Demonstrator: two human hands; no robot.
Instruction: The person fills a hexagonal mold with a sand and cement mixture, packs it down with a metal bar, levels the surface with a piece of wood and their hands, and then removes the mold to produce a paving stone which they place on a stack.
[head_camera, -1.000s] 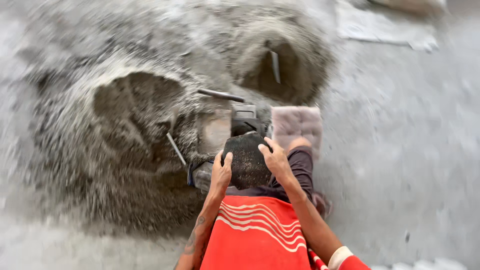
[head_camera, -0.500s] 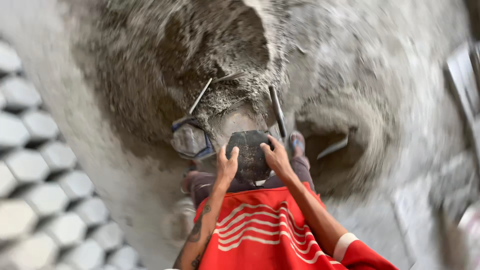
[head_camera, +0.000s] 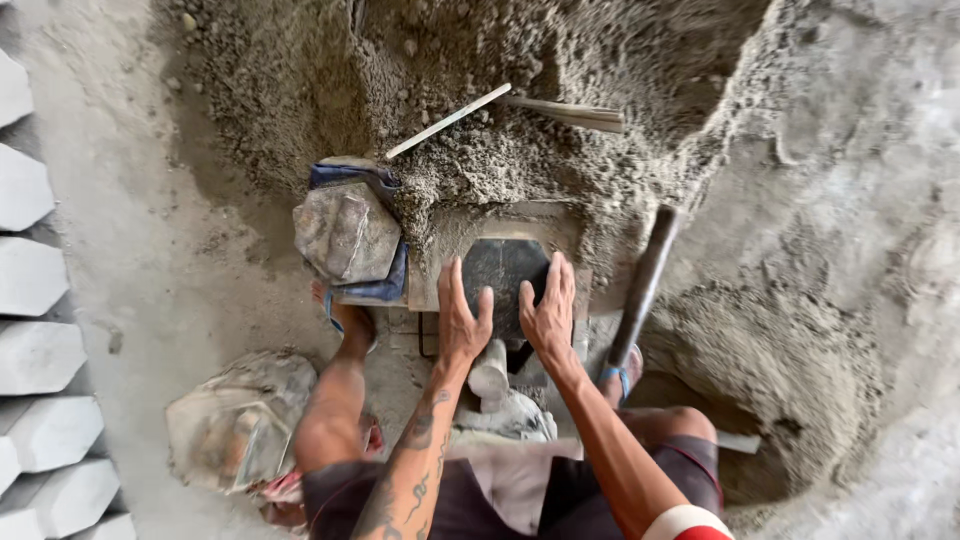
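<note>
Both hands, left hand (head_camera: 462, 318) and right hand (head_camera: 548, 312), press flat with fingers spread on the dark mould (head_camera: 503, 270), which lies straight ahead at the foot of the sand heap (head_camera: 520, 110), a hammer (head_camera: 645, 280) just right of it.

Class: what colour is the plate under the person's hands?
Dark grey to black plate; head view.

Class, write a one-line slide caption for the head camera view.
Both hands, left hand and right hand, press on a dark hexagonal mould beside a heap of grey mix.
</note>
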